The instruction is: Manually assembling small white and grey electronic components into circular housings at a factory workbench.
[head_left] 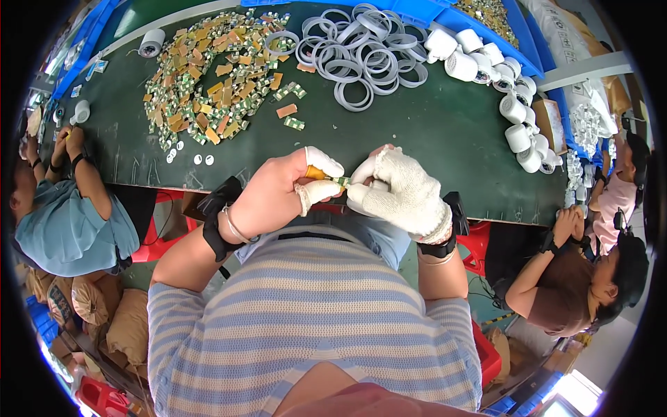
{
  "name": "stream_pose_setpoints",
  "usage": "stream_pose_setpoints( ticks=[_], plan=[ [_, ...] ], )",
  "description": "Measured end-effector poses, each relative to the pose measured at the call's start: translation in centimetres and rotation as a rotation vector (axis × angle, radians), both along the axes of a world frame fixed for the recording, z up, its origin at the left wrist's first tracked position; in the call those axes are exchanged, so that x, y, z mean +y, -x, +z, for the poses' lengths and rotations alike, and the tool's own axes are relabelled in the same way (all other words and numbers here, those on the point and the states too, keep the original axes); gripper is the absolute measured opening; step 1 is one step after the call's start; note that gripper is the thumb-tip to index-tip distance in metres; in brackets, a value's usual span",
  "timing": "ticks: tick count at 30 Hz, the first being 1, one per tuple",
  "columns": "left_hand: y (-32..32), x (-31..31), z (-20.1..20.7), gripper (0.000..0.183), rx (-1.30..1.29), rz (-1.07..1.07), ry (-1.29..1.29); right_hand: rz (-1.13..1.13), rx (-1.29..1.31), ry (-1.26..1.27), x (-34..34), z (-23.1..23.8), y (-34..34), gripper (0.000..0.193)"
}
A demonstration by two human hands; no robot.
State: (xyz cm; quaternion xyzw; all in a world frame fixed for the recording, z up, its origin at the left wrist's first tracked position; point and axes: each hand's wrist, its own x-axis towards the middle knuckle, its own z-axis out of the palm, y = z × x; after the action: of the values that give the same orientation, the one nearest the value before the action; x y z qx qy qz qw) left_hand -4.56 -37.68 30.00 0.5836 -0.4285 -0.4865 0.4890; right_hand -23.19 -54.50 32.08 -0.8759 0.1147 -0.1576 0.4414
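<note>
My left hand, with white covers on thumb and index finger, is closed in a pinch around an orange-yellow piece, mostly hidden by the fingers. Just right of it, a small green circuit board sits between the two hands at the table's near edge. My right hand, in a white knitted glove, has its fingertips closed on that board. Something white shows inside the right hand's curl; I cannot tell whether it is a part or a gloved finger.
A heap of small circuit boards covers the dark green table at left. Grey rings lie at the far middle, white cylindrical housings at right. Blue bins line the back. Co-workers sit on both sides.
</note>
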Motion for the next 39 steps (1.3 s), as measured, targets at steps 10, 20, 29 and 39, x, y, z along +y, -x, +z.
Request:
stream_pose_setpoints(
  ticks=[10,20,29,39],
  plan=[
    [0.8,0.4,0.4,0.022,0.032,0.035,-0.080,0.031,-0.012,-0.076,0.0,-0.2,-0.5,0.016],
    [1.2,0.5,0.1,0.022,0.094,0.025,-0.042,0.123,0.039,-0.112,-0.8,-0.3,-0.4,0.016],
    [1.0,0.3,0.0,0.022,0.298,-0.034,-0.103,0.286,0.312,-0.290,-2.4,0.2,-0.9,0.016],
    [1.2,0.4,-0.4,0.020,0.357,0.029,-0.103,0.210,0.225,-0.270,-1.5,-0.9,-0.8,0.014]
  ],
)
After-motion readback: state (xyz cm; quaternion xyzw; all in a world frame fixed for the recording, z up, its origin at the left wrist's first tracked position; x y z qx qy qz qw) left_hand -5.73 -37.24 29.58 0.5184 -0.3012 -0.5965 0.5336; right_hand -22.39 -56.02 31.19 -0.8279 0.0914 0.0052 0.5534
